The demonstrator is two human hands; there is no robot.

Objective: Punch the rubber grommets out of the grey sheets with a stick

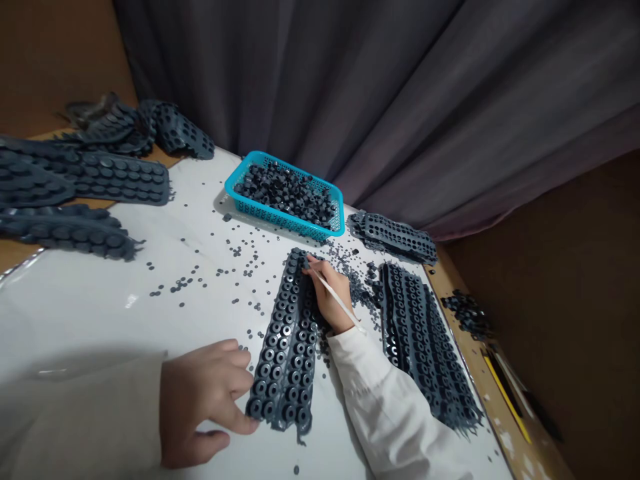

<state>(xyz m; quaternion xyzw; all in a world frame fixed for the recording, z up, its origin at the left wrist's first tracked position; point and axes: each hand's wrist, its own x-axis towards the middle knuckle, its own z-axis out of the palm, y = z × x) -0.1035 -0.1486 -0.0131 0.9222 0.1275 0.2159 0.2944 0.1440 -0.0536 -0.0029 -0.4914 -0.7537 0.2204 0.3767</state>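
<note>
A dark grey rubber sheet (283, 347) with rows of raised rings lies in the middle of the white surface. At its far end, my right hand (334, 293) pinches a thin white stick (337, 301), its tip against the sheet near the top rings. My left hand (207, 400) rests at the near left corner of the sheet, a fingertip touching its edge, with the fingers apart and nothing held. Small dark discs (357, 287) lie scattered around the sheet, densest just beyond my right hand.
A blue basket (287, 218) full of small dark rubber parts stands behind the sheet. More ringed sheets (425, 347) lie at the right, with a perforated stack (395, 237) behind them. Other strips (120, 177) lie at the left. A yellow tool (506, 397) is at the right edge.
</note>
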